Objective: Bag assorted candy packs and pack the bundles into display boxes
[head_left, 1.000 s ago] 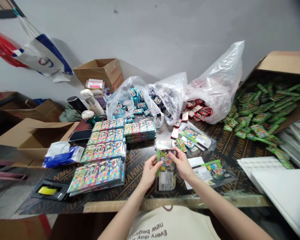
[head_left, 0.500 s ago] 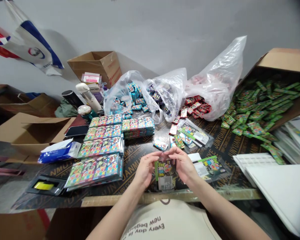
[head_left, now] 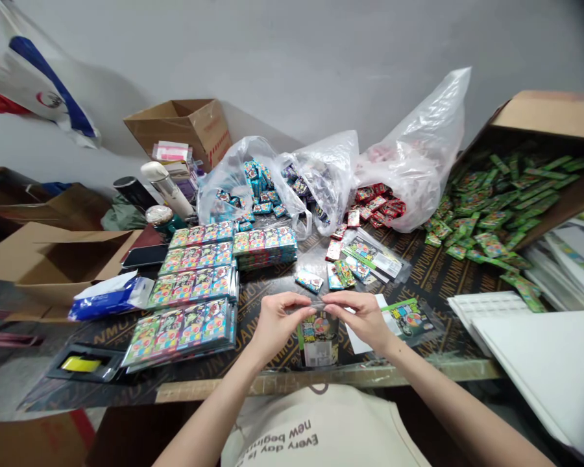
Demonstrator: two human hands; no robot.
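A clear plastic bag (head_left: 320, 350) with a black and green printed card inside lies at the table's front edge, its top towards the wall. My left hand (head_left: 281, 323) pinches the left part of the bag's top edge between thumb and fingers. On the same edge, my right hand (head_left: 359, 318) pinches from the right, its fingertips close to the left ones. Just beyond my hands lie a blue-white packet (head_left: 309, 281), a green packet (head_left: 344, 274) and a red packet (head_left: 333, 250). Another bagged card (head_left: 409, 318) rests to the right of my right hand.
Stacks of filled packs (head_left: 180, 331) stand at the left. Along the wall, plastic bags hold blue packets (head_left: 263, 188), dark packets (head_left: 299, 185) and red packets (head_left: 379, 201). A tipped carton (head_left: 555, 120) spills green packets (head_left: 491, 220). White sheets (head_left: 520, 363) sit at the right edge.
Both hands have gone from cupped around the bag's top to pinching its upper edge with thumbs and fingers. The view has shifted slightly, and more white paper shows beside the right hand.
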